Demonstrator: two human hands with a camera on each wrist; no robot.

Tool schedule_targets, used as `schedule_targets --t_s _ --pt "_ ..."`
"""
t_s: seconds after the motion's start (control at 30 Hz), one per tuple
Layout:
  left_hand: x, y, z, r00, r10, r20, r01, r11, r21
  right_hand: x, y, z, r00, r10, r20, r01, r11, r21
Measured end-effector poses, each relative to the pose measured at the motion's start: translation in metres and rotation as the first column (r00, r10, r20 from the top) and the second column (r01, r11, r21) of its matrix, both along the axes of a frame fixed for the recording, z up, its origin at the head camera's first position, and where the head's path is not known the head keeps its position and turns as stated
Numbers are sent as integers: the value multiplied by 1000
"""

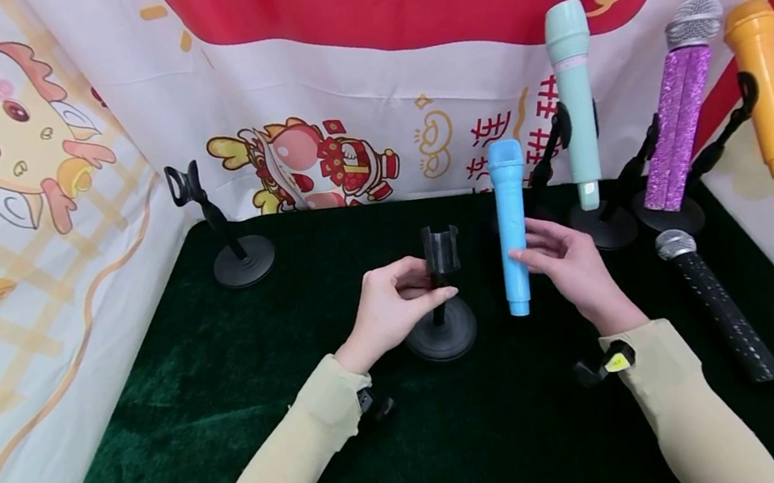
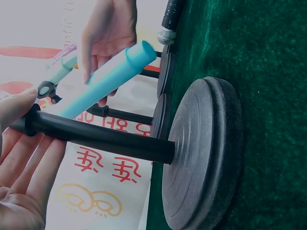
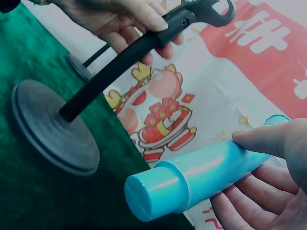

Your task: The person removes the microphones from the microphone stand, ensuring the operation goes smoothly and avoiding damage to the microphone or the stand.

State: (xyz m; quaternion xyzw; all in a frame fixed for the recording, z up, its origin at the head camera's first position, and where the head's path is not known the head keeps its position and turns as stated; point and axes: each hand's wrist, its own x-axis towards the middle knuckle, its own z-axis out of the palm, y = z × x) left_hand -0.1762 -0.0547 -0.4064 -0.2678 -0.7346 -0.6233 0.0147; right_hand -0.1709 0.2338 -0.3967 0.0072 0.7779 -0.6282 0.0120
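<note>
Between thumb and fingers my left hand [image 1: 391,306] holds the upper pole of a black microphone stand [image 1: 442,250]. Its open clip points upward, and the round base [image 2: 201,158] is at the green cloth. To the right of this stand, my right hand [image 1: 574,266] grips a light blue microphone [image 1: 508,185] around its handle. The microphone is roughly upright, head up, and apart from the clip. In the right wrist view, the plain lower end of the blue microphone [image 3: 206,172] sticks out past the thumb [image 3: 259,136].
Back right, stands hold a mint green microphone [image 1: 575,86], a purple glitter one [image 1: 679,121] and an orange one [image 1: 767,93]. A black microphone [image 1: 722,311] with a silver head lies on the green cloth [image 1: 235,425]. Another black stand [image 1: 243,260] is back left, before a printed curtain [image 1: 161,141].
</note>
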Motion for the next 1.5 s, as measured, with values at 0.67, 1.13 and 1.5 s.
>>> schedule_targets --t_s 0.67,1.13,1.5 --pt "-1 1 0 1000 8 21 -8 1000 -22 34 55 -17 998 -24 57 14 988 155" --pt "1 0 2 1000 10 22 -9 1000 -21 65 112 -29 991 -75 107 39 951 306" --pt "0 1 1 1000 9 22 -9 1000 -12 87 139 -31 976 -180 123 108 889 445"
